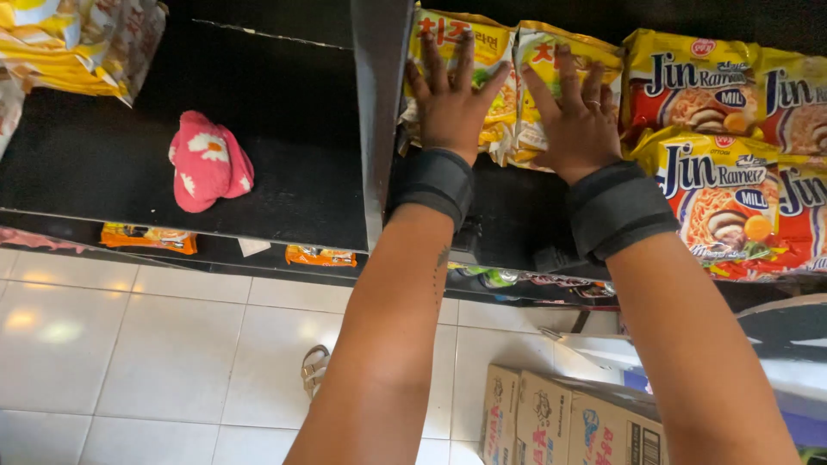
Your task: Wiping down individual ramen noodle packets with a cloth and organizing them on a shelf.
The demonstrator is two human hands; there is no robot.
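Note:
Both my hands lie flat, fingers spread, on yellow noodle packets at the back of a black shelf (517,215). My left hand (450,95) presses on the left yellow packet (495,39), just right of the shelf's upright divider (379,120). My right hand (575,112) rests on the neighbouring yellow packet (538,52). Each wrist wears a black band. Neither hand grips anything.
Yellow-and-red noodle packets (715,185) are stacked to the right. A pink flowered cloth (205,162) lies in the left compartment, with more packets (77,43) at top left. Below are white floor tiles (129,344), a cardboard box (560,422) and a sandalled foot (314,370).

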